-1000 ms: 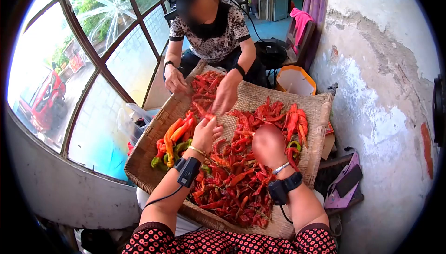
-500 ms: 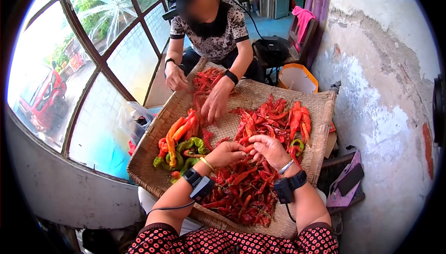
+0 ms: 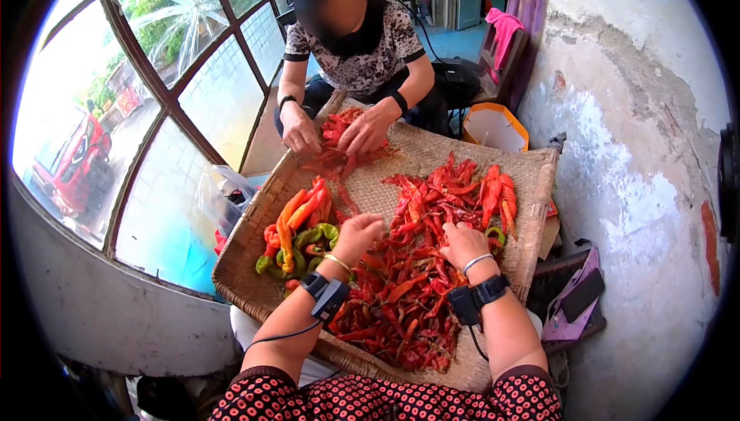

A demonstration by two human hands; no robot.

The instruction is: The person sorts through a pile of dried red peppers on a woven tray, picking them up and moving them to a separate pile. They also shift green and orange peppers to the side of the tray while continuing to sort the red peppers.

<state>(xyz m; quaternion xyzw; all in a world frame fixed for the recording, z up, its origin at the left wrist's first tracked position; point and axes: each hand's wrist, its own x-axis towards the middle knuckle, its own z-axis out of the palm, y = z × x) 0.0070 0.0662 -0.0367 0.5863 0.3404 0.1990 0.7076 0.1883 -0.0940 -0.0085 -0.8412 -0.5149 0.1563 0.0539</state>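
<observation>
Left hand [image 3: 360, 238] curled, right hand [image 3: 464, 245] over peppers [image 3: 401, 317]

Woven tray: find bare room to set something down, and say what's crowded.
On the tray, bare weave lies at the far side, between the co-worker's red heap and the large pile. Another patch borders that pile at the near right corner. The left, with orange and green peppers, and the middle are crowded.

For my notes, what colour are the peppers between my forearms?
The peppers are mostly red; head view.
</observation>
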